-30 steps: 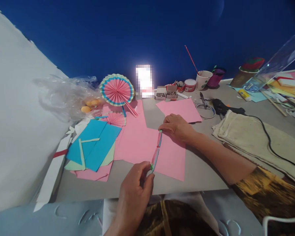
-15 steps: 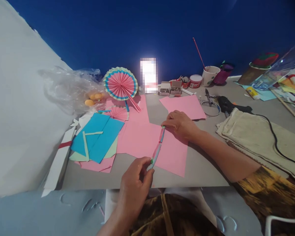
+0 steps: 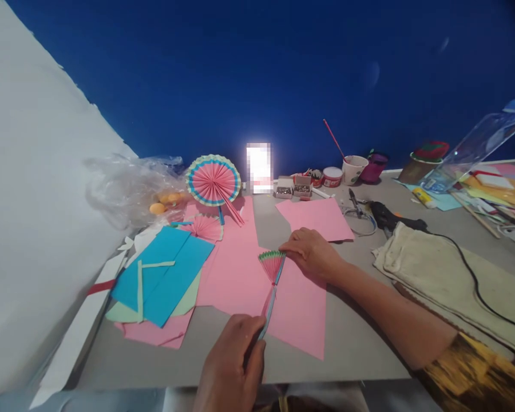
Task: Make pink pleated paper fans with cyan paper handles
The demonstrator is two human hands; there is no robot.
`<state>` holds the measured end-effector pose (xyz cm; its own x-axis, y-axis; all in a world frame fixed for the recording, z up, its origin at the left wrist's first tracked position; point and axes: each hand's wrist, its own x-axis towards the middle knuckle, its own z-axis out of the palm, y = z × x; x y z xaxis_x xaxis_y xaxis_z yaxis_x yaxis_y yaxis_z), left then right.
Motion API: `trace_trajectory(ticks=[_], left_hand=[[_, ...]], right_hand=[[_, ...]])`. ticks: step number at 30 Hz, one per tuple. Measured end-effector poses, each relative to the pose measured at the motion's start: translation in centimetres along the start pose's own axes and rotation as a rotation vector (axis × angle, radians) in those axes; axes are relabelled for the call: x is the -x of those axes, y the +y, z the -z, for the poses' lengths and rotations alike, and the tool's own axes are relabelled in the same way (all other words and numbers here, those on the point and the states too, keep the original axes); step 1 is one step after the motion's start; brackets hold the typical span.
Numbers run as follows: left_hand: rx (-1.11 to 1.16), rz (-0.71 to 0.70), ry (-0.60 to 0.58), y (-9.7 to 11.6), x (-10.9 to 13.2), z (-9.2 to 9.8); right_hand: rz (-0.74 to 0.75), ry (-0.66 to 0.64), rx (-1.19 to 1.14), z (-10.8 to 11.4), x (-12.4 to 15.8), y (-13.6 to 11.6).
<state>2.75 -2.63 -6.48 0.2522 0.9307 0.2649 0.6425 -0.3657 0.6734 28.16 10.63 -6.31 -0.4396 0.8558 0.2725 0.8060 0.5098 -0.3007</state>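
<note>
My left hand (image 3: pixel 234 360), lower centre: pinched on the lower end of the fan (image 3: pixel 272 265). My right hand (image 3: pixel 312 256), right of centre: fingertips narrowed, pinching its pleated upper edge.

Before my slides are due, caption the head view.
Left hand and right hand hold a pleated paper strip, far end fanned over pink paper.

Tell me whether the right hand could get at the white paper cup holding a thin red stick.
Probably, with a stretch: nothing tall seems to stand between the right hand and the white paper cup, mainly a flat pink paper sheet, though it would first leave the pleated pink-and-green paper.
</note>
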Motion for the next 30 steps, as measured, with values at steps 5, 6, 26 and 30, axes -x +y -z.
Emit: trace_trajectory(ticks=[5,6,26,30], left_hand=[[-0.001,-0.031,0.009,-0.5,-0.1,-0.3],[-0.001,-0.031,0.008,-0.5,-0.1,-0.3],[-0.054,-0.034,-0.006,-0.3,-0.3,-0.5],[-0.077,-0.058,0.022,-0.6,-0.2,-0.9]], right_hand=[[-0.062,-0.048,0.013,0.1,-0.2,-0.2],[-0.072,-0.048,0.009,0.2,-0.1,-0.2],[0.263,0.058,0.126,1.0,0.5,-1.9],[0.216,0.068,-0.06,0.5,0.3,-1.1]])
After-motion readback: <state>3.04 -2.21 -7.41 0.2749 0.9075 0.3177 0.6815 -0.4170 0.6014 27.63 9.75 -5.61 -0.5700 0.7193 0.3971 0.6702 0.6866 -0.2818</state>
